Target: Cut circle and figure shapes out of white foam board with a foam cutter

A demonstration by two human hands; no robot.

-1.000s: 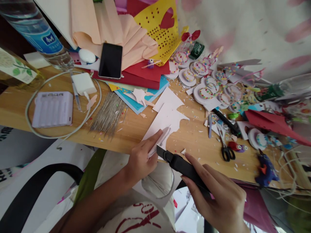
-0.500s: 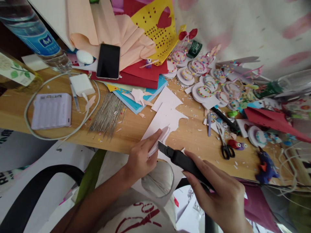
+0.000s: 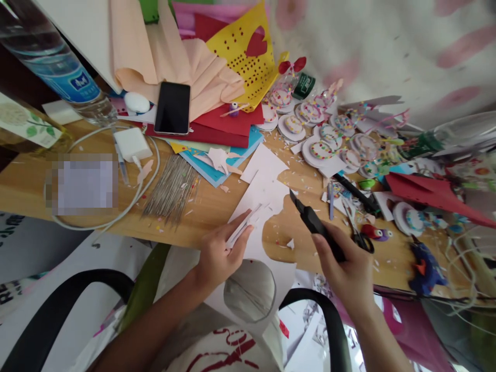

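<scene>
My left hand (image 3: 222, 253) pinches a small white foam board piece (image 3: 245, 226) seen nearly edge-on, over the front edge of the table. A black utility knife (image 3: 315, 222) is gripped in my right hand (image 3: 349, 263), its blade bare and pointing up and left, apart from the piece. Beneath my left hand lies a white sheet (image 3: 267, 188) with curved cutouts, and a large round hole in it hangs over my lap. Near my right hand, scissors (image 3: 362, 240) with black handles are partly hidden behind it.
Steel wires (image 3: 170, 186) lie in a bundle left of the sheet. A phone (image 3: 173, 108) rests on coloured paper. Decorated white discs (image 3: 321, 150) crowd the back right. A blue glue gun (image 3: 426, 266) stands at the right edge. A water bottle (image 3: 77, 82) stands at the left.
My right hand has drawn the knife away to the right and up, off the white piece. My left hand has tilted the piece and shifted slightly left.
</scene>
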